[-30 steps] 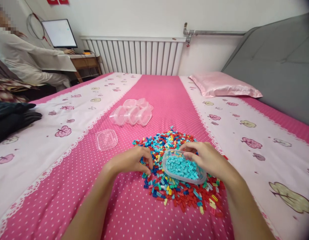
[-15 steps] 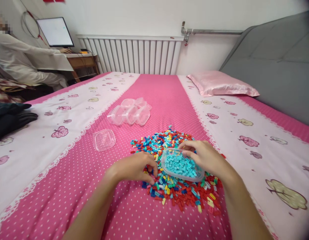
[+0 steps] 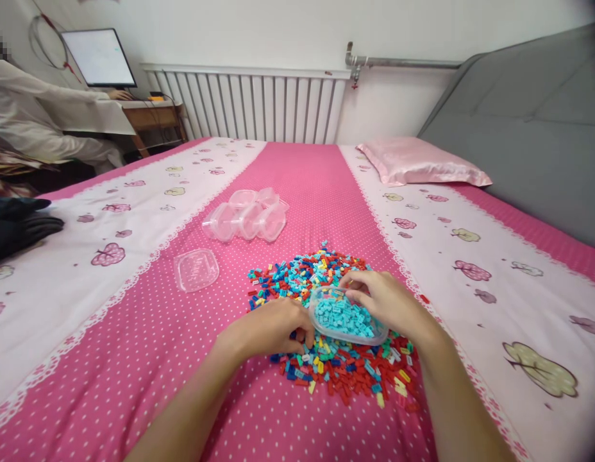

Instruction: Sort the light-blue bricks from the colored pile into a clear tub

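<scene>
Clamping one tub (image 3: 346,339) atop one brick pile (image 3: 336,373) are right fingers (image 3: 359,298); whether left fingers (image 3: 307,323) meet is unclear.

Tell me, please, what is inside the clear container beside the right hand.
Many light-blue bricks lie inside the clear container. The right hand covers part of its rim; whatever lies beneath the top bricks is hidden.

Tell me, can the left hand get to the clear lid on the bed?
Probably yes. The lid lies on the bed, farther out and left of the left hand; nothing covers it, and nothing tall stands between.
</scene>
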Demonstrator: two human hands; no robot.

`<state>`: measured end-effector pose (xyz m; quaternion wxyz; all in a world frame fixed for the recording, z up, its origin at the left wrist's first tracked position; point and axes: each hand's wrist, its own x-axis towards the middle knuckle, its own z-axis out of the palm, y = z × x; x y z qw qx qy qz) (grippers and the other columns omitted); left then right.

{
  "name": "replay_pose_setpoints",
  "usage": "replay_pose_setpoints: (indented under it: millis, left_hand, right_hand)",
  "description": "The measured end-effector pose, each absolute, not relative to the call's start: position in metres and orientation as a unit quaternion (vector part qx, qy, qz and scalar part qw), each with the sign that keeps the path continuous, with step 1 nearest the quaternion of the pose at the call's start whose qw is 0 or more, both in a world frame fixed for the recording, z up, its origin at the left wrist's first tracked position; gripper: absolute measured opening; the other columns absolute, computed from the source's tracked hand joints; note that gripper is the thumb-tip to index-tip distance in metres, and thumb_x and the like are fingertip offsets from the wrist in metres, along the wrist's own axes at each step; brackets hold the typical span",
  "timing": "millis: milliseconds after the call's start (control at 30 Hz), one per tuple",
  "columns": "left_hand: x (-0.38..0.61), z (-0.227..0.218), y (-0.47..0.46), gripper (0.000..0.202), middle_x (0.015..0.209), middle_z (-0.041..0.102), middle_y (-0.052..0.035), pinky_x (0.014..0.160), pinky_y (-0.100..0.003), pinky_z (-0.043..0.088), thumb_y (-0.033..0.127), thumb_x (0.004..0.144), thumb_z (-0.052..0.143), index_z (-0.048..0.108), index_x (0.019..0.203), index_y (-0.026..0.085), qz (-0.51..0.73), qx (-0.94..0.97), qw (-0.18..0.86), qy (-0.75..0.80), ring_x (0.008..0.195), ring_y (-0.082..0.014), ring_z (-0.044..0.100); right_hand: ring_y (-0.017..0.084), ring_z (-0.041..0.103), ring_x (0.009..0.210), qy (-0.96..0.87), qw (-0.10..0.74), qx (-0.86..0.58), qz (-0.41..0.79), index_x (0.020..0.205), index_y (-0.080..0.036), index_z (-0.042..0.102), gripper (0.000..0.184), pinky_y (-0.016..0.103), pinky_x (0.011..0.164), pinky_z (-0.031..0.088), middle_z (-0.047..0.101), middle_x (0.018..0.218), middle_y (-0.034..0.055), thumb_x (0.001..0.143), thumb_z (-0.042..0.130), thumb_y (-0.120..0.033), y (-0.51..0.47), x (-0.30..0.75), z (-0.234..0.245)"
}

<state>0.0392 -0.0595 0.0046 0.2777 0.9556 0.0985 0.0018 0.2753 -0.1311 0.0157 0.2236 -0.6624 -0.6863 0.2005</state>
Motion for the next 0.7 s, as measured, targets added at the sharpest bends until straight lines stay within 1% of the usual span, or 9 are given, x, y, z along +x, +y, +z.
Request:
replay_pose_setpoints:
  millis: [233,300,400,533,633,700]
  left_hand:
    - [0.036,0.006,-0.056,0.017,0.081,0.07,0.0008,0.071,-0.02,0.044,0.003,0.072,0.069,0.07,0.078,0.019,0.01,0.945,0.31,0.102,0.076,-0.0131,0.063]
    - [0.031,0.01,-0.052,0.017,0.081,0.07,0.0006,0.069,-0.019,0.044,0.003,0.072,0.066,0.07,0.08,0.018,0.015,0.939,0.323,0.113,0.073,-0.012,0.062]
    - [0.019,0.016,-0.042,0.014,0.078,0.069,0.0009,0.064,-0.018,0.044,0.008,0.076,0.061,0.069,0.084,0.017,0.026,0.926,0.345,0.155,0.066,-0.0106,0.06]
    - [0.013,0.021,-0.031,0.01,0.081,0.071,-0.0007,0.07,-0.022,0.046,0.016,0.081,0.06,0.068,0.087,0.016,0.11,0.917,0.323,0.208,0.073,-0.0126,0.062]
    - [0.021,0.022,-0.035,0.012,0.086,0.071,-0.0016,0.071,-0.023,0.046,0.021,0.087,0.057,0.068,0.093,0.018,0.199,0.905,0.297,0.23,0.076,-0.0134,0.063]
    - [0.03,0.021,-0.041,0.014,0.092,0.072,-0.0028,0.073,-0.024,0.046,0.023,0.091,0.057,0.068,0.099,0.019,0.235,0.901,0.289,0.223,0.081,-0.0144,0.063]
  right_hand:
    - [0.018,0.066,0.076,-0.687,0.225,-0.659,0.208,0.094,-0.024,0.068,0.014,0.025,0.065,0.041,0.071,0.08,-0.0005,0.089,0.057,-0.017,-0.132,0.274,0.017]
    - [0.018,0.065,0.074,-0.688,0.223,-0.657,0.213,0.094,-0.024,0.067,0.014,0.025,0.064,0.041,0.07,0.078,-0.0013,0.09,0.056,-0.017,-0.132,0.273,0.018]
    - [0.017,0.065,0.073,-0.691,0.218,-0.657,0.21,0.094,-0.024,0.067,0.014,0.025,0.063,0.04,0.069,0.076,-0.0018,0.089,0.057,-0.016,-0.132,0.272,0.019]
    - [0.017,0.066,0.075,-0.694,0.229,-0.655,0.19,0.095,-0.025,0.07,0.014,0.025,0.064,0.041,0.071,0.078,-0.0013,0.091,0.059,-0.017,-0.131,0.268,0.018]
    - [0.017,0.067,0.081,-0.713,0.246,-0.631,0.181,0.098,-0.025,0.071,0.013,0.025,0.071,0.043,0.073,0.085,0.0,0.09,0.065,-0.018,-0.128,0.26,0.017]
    - [0.017,0.068,0.084,-0.728,0.253,-0.61,0.184,0.101,-0.025,0.072,0.015,0.025,0.074,0.044,0.074,0.089,0.0003,0.089,0.066,-0.016,-0.125,0.253,0.016]
